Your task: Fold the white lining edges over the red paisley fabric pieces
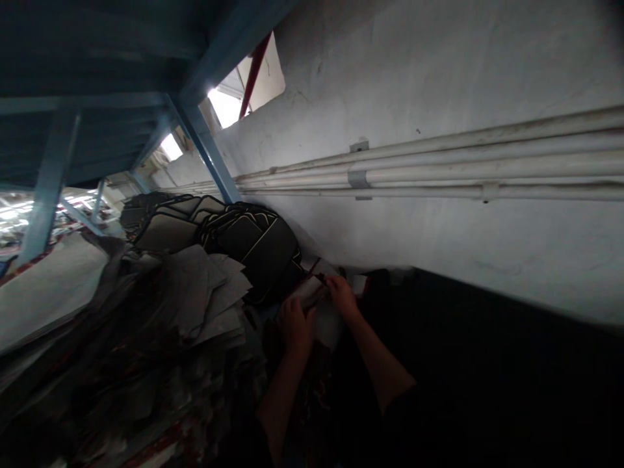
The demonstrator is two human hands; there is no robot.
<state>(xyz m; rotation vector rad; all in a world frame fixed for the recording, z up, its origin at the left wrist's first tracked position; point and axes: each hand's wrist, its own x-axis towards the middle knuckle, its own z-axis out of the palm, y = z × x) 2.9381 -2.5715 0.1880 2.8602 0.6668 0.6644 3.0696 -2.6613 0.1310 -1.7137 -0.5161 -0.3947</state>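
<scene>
In the dim head view my left hand (297, 328) is closed, fingers curled at the near edge of a pale, sheet-like piece (312, 290). My right hand (342, 298) pinches the same piece at its far right side, where a small dark bit shows by the fingertips. Whether the piece is cloth or paper I cannot tell. Below it, between my wrists, another greyish sheet (327, 325) is partly visible in shadow.
To the left is a heap of grey sheets (195, 286). Dark panels with light piping (266, 250) are stacked behind it, against the white wall (439, 240). Pipes (424, 162) run along the wall. A blue metal frame (207, 149) stands overhead and left.
</scene>
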